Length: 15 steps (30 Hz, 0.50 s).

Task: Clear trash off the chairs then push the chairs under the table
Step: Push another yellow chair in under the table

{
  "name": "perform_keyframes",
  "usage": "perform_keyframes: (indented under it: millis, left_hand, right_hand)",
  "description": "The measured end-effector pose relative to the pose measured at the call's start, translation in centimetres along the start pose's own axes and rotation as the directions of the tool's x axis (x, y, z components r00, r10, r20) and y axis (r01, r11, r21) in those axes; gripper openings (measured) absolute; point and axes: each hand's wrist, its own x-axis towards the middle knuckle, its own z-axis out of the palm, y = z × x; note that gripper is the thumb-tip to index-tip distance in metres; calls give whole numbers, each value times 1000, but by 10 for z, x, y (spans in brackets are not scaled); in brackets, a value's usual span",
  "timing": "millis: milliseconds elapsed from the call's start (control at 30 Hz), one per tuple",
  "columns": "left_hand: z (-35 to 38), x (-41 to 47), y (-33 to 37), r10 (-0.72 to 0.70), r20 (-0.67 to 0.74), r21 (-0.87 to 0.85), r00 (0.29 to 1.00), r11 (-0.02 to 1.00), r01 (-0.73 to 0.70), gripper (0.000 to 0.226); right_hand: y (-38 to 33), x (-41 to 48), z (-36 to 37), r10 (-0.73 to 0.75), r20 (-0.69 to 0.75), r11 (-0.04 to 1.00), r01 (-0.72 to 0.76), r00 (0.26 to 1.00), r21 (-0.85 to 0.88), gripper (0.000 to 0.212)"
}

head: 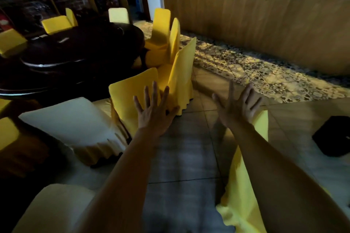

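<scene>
While both arms are stretched forward over the tiled floor (181, 149), no trash is visible on any chair seat in view, so the work in hand is judged to be the pushing stage rather than the clearing stage. The left hand (154, 111) has its fingers (155, 92) spread wide and holds nothing; it hovers at the right edge of the back of the nearest yellow-covered chair (132, 94), and whether it touches the cover cannot be told. The right hand (237, 105) is likewise splayed and empty, over bare floor, apart from any chair.

That chair stands at about 5 o'clock of the dark round surface (75, 51), its back towards the person and its pale seat (70, 121) towards the table's rim. A second yellow chair (181, 70) stands just beyond it at about 4 o'clock, turned aside, with more beyond. Another yellow cover (244, 176) lies under the right forearm.

The next move calls for both palms flat on the upper back of the nearest chair, then a level push towards the table's centre, so the skirted cover does not drag or the chair tip.
</scene>
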Motion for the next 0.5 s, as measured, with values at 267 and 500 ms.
perform_keyframes:
  millis: [267,500]
  left_hand:
    - [66,122,12,163,75,-78,984,984,-157,83]
    - [125,230,37,398,123,-114,909,916,-386,81]
  right_hand:
    - [38,41,68,264,100,965,-262,959,-25,81]
    - [64,48,133,624,171,781,-617,763,-98,83]
